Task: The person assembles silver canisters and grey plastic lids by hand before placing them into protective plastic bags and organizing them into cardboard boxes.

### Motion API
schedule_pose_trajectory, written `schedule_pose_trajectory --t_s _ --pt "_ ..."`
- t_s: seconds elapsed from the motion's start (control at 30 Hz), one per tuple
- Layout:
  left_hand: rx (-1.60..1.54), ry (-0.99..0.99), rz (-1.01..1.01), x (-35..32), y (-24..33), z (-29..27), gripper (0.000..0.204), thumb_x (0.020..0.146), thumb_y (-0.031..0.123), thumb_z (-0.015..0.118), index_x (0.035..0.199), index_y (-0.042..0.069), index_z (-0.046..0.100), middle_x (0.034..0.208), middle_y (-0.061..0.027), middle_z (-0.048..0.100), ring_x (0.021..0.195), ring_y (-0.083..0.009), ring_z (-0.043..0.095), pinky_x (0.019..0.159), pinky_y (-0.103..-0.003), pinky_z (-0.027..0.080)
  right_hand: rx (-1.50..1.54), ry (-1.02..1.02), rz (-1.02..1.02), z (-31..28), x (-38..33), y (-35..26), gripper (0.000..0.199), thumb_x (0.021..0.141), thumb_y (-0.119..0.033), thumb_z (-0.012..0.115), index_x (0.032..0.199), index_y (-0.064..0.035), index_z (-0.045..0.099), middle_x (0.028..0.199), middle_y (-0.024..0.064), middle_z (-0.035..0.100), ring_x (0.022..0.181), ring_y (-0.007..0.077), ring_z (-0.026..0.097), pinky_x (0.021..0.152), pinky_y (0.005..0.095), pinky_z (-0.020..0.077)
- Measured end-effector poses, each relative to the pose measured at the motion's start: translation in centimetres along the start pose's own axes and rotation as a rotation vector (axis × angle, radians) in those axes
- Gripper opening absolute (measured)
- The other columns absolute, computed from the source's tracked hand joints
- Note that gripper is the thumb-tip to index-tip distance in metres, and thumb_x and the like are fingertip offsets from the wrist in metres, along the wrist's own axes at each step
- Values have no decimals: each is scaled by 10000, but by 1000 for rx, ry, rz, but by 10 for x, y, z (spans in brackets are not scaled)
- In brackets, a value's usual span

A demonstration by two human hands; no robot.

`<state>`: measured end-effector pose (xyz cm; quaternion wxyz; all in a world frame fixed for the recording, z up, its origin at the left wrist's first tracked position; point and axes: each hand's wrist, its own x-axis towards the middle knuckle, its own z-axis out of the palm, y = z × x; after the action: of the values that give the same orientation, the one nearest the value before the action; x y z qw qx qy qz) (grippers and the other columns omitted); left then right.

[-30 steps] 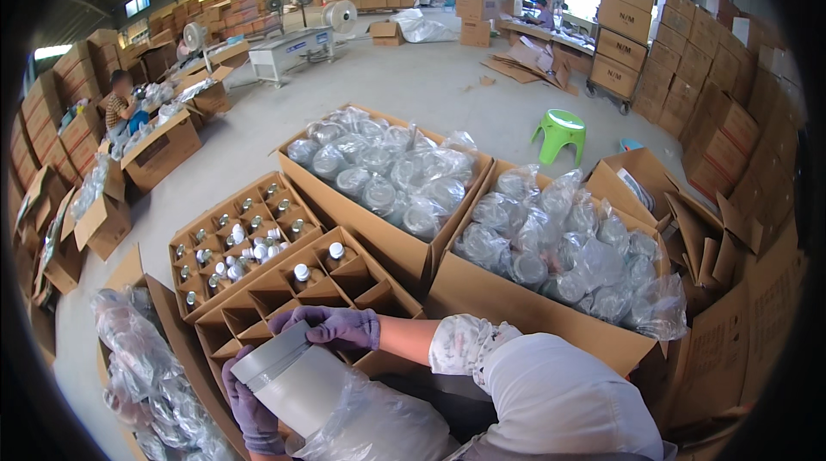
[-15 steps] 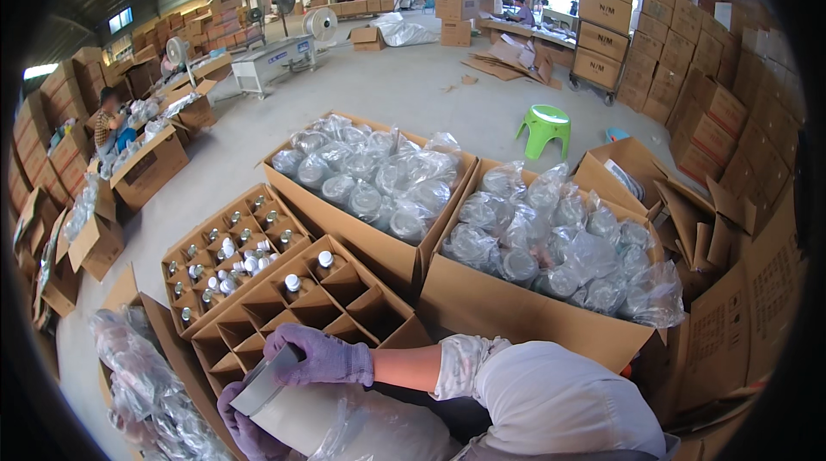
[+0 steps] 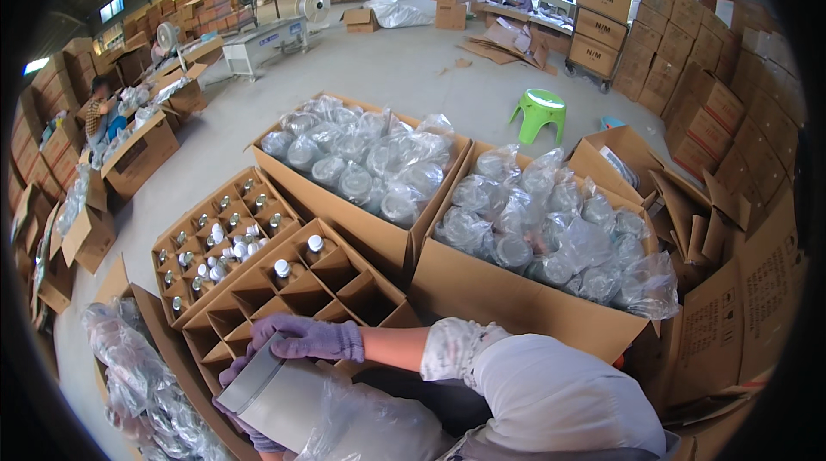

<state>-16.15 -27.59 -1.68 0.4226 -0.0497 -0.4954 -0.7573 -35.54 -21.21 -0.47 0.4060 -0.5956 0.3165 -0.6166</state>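
Observation:
My right hand [image 3: 305, 339], in a purple glove, grips the upper edge of a smooth pale grey piece [image 3: 280, 396] with a darker strip along its top. I cannot tell its exact kind. My left hand [image 3: 231, 372], gloved alike, is closed round its left side, mostly hidden behind it. The piece tilts over my lap, and a clear plastic bag [image 3: 340, 418] lies against its lower right. Just beyond my hands stands a divided carton [image 3: 366, 276] with two white-capped bottles [image 3: 282, 268] in its cells.
Another divided carton [image 3: 200, 310] at left holds several bottles. Two large cartons [image 3: 508, 306] ahead hold bagged clear containers [image 3: 353, 177]. Wrapped items [image 3: 146, 384] fill a box at lower left. A green stool [image 3: 540, 115] stands beyond; folded cardboard [image 3: 740, 306] lies right. A person [image 3: 99, 113] sits far left.
The grey piece has shifted slightly left and down in my hands. My right hand has moved a little left along its upper edge. The whole view has turned slightly.

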Motion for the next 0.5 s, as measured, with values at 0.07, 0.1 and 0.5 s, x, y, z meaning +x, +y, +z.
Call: schedule_pose_trajectory --t_s 0.07,0.1,0.5 --pt "5 -60 75 4 -1 18 673 960 646 322 1285 83 495 1252 -121 524 1243 -303 453 1120 -481 279 -295 133 -203 12 4 -38 489 888 -359 656 1269 -72 544 1259 114 527 1194 244 491 1065 377 332" --pt "46 -11 20 -2 -1 11 655 964 633 335 1279 81 494 1237 -119 527 1232 -299 457 1112 -480 289 -397 153 -327 20 7 -61 471 877 -308 669 1271 -75 556 1227 111 546 1174 243 505 1053 372 347" --pt "1248 223 -100 19 63 64 259 851 130 548 1052 -5 642 921 -126 587 887 -265 536 846 -358 433 831 137 518 10 -13 -11 575 981 -542 434 1202 -30 574 1197 116 603 1178 232 540 1063 363 392"
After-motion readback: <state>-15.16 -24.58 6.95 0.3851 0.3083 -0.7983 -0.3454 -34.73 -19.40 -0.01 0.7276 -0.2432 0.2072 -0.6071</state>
